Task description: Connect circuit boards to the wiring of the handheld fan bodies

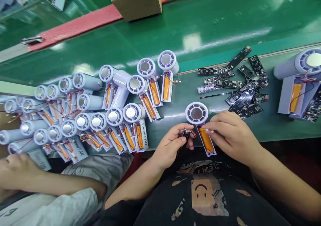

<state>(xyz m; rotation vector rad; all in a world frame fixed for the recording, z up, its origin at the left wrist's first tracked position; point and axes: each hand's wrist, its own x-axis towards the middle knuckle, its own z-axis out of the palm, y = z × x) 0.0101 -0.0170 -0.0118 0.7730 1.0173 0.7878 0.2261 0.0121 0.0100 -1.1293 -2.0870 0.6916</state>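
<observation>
Head view, fan: one lilac fan (196,113) between the hands, round end up at the bench edge, open handle with orange battery (205,139) pointing to 5 o'clock.
Left hand: (170,144) fingers and thumb clasped around a black board (185,134); fan's round end at 1 o'clock from this grip, just beside; battery at 3.
Right hand: (229,134) thumb and fingertips pinched on a small white plug (212,131); round end at 10 o'clock from the pinch, battery at 7. Whether fingers touch the handle, cannot tell.
Red wires: (193,132) between board and handle.
Loose boards: (242,97) heaped at 2 o'clock from the fan.
Other fans: (135,112) crowded at 9 to 10 o'clock.
Cardboard box: (137,5) 11 o'clock, far side.
Co-worker's hand: (17,169) 8 o'clock, well apart.
</observation>
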